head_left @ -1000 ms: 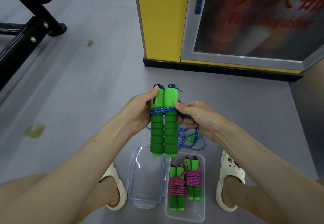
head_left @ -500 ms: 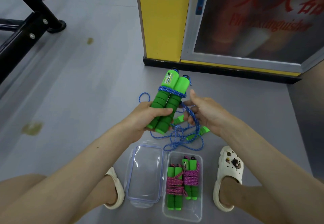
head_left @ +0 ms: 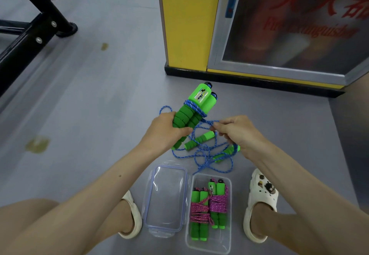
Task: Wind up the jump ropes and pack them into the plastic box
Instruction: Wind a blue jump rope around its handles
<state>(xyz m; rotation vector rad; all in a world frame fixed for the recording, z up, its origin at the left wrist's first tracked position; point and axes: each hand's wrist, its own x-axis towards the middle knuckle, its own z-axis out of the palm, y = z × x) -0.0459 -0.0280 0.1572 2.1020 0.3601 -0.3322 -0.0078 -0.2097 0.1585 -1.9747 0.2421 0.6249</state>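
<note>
**While the blue rope (head_left: pixel 207 156) hung loose, both hands held on**

As the left hand (head_left: pixel 165 133) curled round a pair of green handles (head_left: pixel 192 110) beyond the plastic box (head_left: pixel 219 243), the right hand (head_left: pixel 238 133) pinched the blue rope beside them. A few turns circled the green handles. The rest lay tangled on the floor just past the box, among two loose handles (head_left: pixel 199 140). Two pink-roped bundles (head_left: pixel 207 208) lay inside it, its lid (head_left: pixel 165 196) alongside.
</note>
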